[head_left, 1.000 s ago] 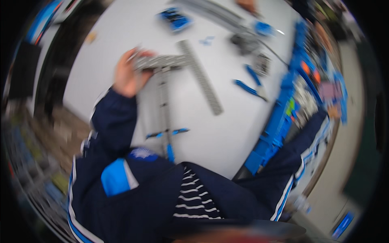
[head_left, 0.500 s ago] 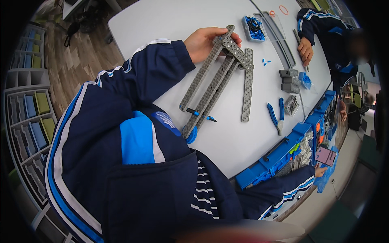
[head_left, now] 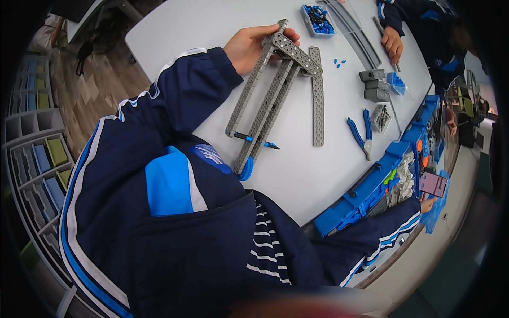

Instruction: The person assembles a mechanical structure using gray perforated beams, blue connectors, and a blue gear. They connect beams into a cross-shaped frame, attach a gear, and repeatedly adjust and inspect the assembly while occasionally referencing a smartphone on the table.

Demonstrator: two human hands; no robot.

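Observation:
My left hand (head_left: 245, 49) is closed around the upper end of a grey frame (head_left: 268, 100) of perforated plastic beams. A perforated plate joins its long bars at the top. Near the lower end, a black and blue shaft (head_left: 256, 140) crosses the bars, and a blue gear (head_left: 246, 168) sits at the tip against my jacket. From the plate hangs a separate grey perforated beam (head_left: 318, 111), angled toward me. Far right, my right hand (head_left: 427, 205) grips the lower edge of a smartphone (head_left: 433, 184) with a lit pinkish screen; its fingers are partly hidden.
On the white table (head_left: 201, 24) are a box of blue and black pins (head_left: 318, 21), loose blue pins (head_left: 339, 63), grey blocks (head_left: 375, 87), blue-handled pliers (head_left: 360, 135) and a small parts box (head_left: 380, 117). An open blue case (head_left: 366, 196) lines the right edge. A co-worker's hand (head_left: 392, 45) rests opposite.
The view has shifted, so most things on the table appear higher in the picture. My left hand keeps its hold on the frame, and my right hand stays at the phone.

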